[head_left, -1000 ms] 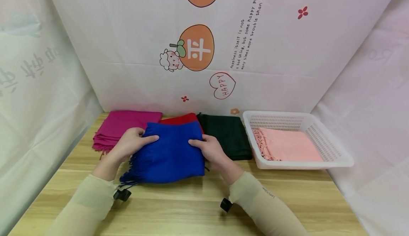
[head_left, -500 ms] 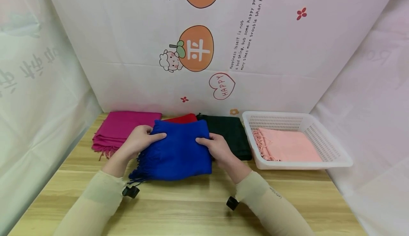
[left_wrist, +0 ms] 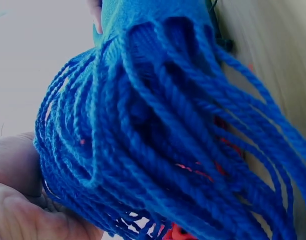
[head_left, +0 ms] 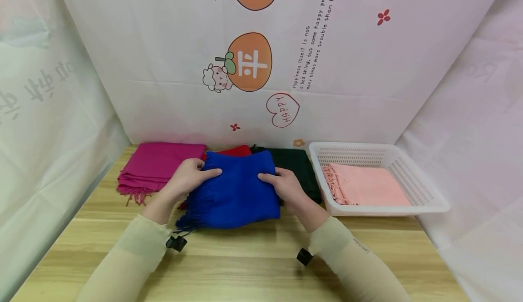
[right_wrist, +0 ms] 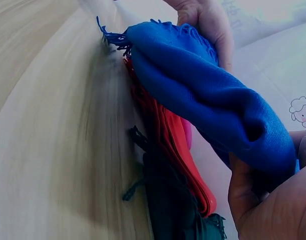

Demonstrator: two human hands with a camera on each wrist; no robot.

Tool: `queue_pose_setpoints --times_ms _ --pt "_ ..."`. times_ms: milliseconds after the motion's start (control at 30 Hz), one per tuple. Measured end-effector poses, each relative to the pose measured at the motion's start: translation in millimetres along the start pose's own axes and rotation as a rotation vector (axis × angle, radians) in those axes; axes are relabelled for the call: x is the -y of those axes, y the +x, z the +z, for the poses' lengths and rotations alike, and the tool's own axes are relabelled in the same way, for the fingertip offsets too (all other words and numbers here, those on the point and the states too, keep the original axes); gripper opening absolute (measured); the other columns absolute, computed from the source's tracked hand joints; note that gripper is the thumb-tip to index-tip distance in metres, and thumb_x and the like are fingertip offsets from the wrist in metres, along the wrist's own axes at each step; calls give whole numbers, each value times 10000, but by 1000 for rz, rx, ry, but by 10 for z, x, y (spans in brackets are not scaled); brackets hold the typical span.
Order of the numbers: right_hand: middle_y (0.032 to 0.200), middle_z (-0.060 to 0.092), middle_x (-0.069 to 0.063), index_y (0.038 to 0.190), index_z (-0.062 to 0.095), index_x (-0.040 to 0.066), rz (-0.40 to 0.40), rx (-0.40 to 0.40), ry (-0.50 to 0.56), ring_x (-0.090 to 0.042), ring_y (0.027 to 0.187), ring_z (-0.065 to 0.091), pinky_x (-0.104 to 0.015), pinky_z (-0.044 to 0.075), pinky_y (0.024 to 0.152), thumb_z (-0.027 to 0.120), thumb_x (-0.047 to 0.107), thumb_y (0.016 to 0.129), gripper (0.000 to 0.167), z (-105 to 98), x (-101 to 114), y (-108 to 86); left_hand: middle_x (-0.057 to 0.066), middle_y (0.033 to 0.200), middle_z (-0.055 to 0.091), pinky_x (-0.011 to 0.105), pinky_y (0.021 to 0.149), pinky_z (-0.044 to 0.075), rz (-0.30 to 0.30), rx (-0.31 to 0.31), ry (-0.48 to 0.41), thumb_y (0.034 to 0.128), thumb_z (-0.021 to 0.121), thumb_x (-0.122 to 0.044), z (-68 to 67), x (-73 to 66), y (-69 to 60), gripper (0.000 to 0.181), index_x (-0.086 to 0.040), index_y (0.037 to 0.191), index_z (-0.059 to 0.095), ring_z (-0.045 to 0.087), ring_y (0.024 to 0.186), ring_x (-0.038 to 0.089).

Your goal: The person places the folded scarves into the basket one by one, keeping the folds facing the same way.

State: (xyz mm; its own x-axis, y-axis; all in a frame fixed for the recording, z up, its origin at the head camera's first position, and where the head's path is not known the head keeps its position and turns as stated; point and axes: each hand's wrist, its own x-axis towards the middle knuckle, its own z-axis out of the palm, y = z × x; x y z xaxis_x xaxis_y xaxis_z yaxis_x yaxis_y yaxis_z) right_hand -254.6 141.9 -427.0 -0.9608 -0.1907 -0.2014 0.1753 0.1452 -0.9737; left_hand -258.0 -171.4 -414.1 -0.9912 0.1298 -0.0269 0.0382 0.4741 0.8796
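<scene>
A folded blue cloth [head_left: 239, 193] with a fringe on its left side is held up between both hands in the head view. The left hand [head_left: 189, 177] pinches its left edge, thumb on top. At its right edge the right hand [head_left: 288, 186] grips it, thumb on the front face. Blue fringe strands [left_wrist: 142, 115] fill much of the left wrist view, beside the left palm [left_wrist: 27, 200]. From the right wrist view, the blue cloth [right_wrist: 208, 95] hangs above the table, over a folded red cloth [right_wrist: 168, 135], and the right hand [right_wrist: 273, 200] holds its near end.
Behind the blue cloth lie a magenta cloth [head_left: 163, 161], a mostly covered red cloth [head_left: 239, 151] and a dark green cloth [head_left: 300, 168]. A white basket [head_left: 425, 209] at the right holds a pink cloth [head_left: 372, 186]. A printed white sheet [head_left: 347, 66] stands behind the wooden table [head_left: 229, 265].
Both hands have moved to the right and slightly away from the person, carrying the blue cloth with them. More of the magenta cloth shows, and less of the green one.
</scene>
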Motion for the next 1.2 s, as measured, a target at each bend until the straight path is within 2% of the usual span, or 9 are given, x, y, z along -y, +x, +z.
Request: queue_pose_setpoints --times_ms 367,667,967,1200 --pt "1299 768 -150 1390 726 58 -7 -14 -24 -299 1044 789 -489 668 890 813 358 1031 476 -190 40 -20 -25 635 311 320 587 332 21 -8 -6 1018 841 -372 159 -102 52 608 -162 710 362 369 568 193" --pt "1291 768 -176 1409 709 26 -34 -12 -92 -278 1005 791 -446 667 875 779 334 1058 472 -361 78 -39 -36 633 302 324 591 297 84 -18 -12 1011 845 -376 303 -192 121 631 -168 685 347 353 579 190" --pt "1315 758 -190 1471 660 7 -15 -15 -90 -251 993 797 -412 670 853 771 317 1066 522 -498 166 -75 -41 622 284 316 570 302 95 -32 -21 1001 860 -372 415 -272 175 646 -174 666 344 346 549 189" --pt "1364 733 -199 1494 636 -2 -3 -20 -157 -234 1018 781 -381 659 881 755 357 1076 564 -689 231 -98 -37 624 292 322 574 306 94 -28 -32 996 858 -399 535 -373 229 638 -173 677 354 358 557 194"
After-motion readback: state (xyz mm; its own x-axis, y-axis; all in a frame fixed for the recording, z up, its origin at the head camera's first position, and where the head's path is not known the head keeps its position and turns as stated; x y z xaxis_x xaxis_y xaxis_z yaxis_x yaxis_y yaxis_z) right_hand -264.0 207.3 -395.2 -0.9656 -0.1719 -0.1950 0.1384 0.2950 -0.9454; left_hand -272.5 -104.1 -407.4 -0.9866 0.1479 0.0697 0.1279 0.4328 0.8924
